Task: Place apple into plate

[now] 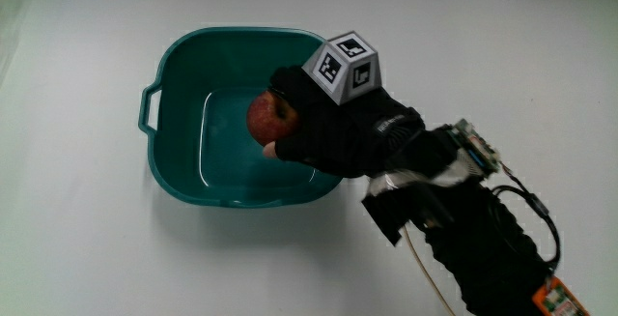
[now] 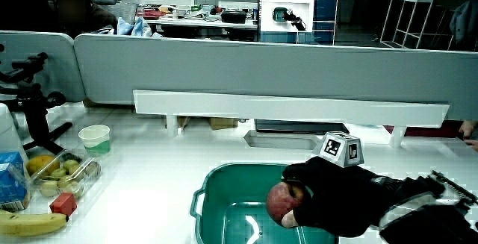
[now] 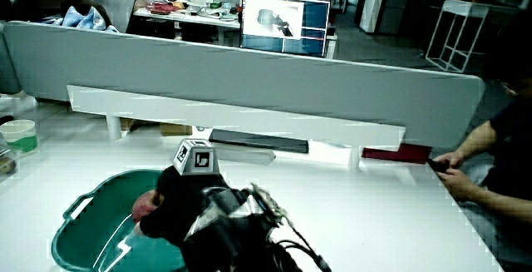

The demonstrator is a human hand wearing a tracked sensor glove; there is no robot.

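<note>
Hand point(image 1: 333, 128) clamped on 1 red apple point(image 1: 271, 118), held over the inside of the teal basin point(image 1: 179, 60), above its floor. Basin sits on the white worktop point(image 1: 77, 229). Marker cube point(image 1: 345, 65) on the hand's back.

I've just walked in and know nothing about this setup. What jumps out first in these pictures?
The black-gloved hand catches the eye first, a small patterned cube on its back, its grip closed around a red apple. It holds the apple over a teal basin with handles, which sits on the white table. In a side view, a banana and a clear tray of fruit lie at the table's edge, with a paper cup farther from the person.
</note>
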